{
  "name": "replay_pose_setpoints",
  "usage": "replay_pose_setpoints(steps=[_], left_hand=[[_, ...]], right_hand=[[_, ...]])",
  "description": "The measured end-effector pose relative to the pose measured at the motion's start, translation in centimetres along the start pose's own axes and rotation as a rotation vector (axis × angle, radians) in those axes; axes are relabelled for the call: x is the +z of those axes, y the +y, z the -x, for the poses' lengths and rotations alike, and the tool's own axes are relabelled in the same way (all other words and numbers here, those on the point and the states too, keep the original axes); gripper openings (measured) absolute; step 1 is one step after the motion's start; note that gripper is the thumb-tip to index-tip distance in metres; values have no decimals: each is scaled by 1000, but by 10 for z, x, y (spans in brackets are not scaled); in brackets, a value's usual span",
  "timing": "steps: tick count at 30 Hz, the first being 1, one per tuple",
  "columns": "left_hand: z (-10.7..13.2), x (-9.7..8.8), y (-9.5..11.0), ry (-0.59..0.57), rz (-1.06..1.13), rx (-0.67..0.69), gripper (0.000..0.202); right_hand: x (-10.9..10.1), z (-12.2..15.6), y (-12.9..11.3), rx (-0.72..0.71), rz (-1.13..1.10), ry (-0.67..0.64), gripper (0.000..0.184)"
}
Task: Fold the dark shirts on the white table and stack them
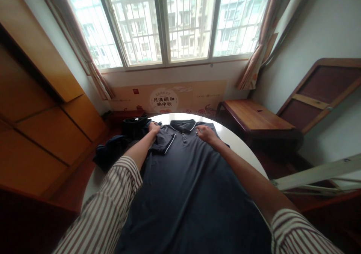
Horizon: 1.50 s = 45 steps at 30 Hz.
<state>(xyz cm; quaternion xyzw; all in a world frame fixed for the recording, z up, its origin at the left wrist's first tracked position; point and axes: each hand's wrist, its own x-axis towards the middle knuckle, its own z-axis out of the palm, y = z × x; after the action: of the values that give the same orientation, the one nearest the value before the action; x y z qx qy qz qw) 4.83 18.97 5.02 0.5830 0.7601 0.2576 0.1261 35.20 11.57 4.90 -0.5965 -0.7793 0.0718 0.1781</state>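
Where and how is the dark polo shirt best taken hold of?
Probably by the shoulders, beside the collar, from above: the dark polo shirt lies front up, collar toward the window, so pinching there on both sides should let it hang evenly. The right hand is at one shoulder; the left hand is by the opposite sleeve.

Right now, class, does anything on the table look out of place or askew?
Yes: the dark clothes left of the polo shirt lie crumpled, reaching the edge of the table, untidy beside the mostly flat shirt.
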Motion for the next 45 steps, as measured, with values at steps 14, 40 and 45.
replay_pose_setpoints(steps=[14, 40, 45], left_hand=[[7, 34, 1, -268, -215, 561, 39], [332, -119, -106, -654, -120, 1116, 44], [366, -125, -159, -396, -139, 1129, 41]], right_hand=[[43, -38, 47, 175, 154, -205, 62], [-43, 367, -55, -430, -51, -112, 48], [-33, 405, -37, -414, 49, 54, 44]])
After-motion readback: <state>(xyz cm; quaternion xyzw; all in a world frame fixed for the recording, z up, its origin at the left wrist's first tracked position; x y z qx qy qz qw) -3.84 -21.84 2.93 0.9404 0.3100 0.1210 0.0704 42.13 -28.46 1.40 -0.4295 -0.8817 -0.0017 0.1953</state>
